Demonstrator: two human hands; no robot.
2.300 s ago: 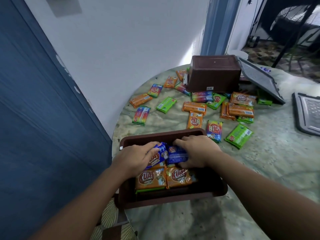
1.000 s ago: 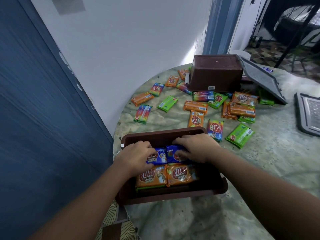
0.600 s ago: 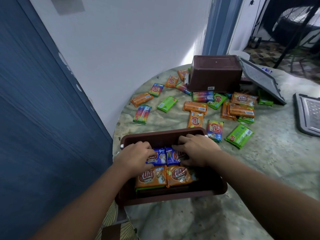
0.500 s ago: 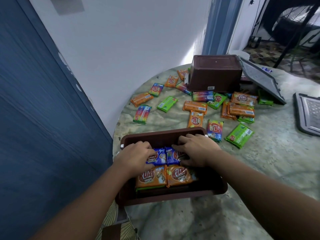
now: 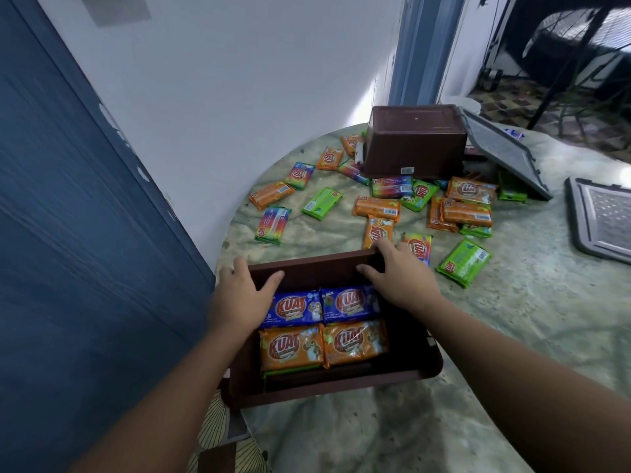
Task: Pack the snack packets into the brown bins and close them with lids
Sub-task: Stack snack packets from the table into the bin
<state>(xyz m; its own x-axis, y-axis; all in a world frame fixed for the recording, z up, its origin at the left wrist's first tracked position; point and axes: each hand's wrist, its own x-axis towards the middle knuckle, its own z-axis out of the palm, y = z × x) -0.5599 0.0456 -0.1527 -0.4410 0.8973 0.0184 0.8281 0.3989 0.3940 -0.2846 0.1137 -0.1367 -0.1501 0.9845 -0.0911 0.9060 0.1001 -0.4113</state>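
An open brown bin (image 5: pixel 433 365) stands at the near edge of the round table. Inside lie two blue snack packets (image 5: pixel 296 309) side by side, with two orange packets (image 5: pixel 291 348) in front of them. My left hand (image 5: pixel 239 295) holds the bin's far left corner, thumb inside the wall and fingers outside. At the far right corner my right hand (image 5: pixel 397 273) grips the rim the same way. A second brown bin (image 5: pixel 413 145) sits upside down at the back of the table.
Several loose packets lie between the bins, among them a green one (image 5: pixel 464 261) and a rainbow one (image 5: pixel 272 224). One grey lid (image 5: pixel 502 155) leans on the far bin; another lid (image 5: pixel 604 220) lies flat at right. A blue door and white wall stand at left.
Both hands have lifted off the blue packets and moved outward to the bin's far corners. The two blue packets now lie flat and uncovered.
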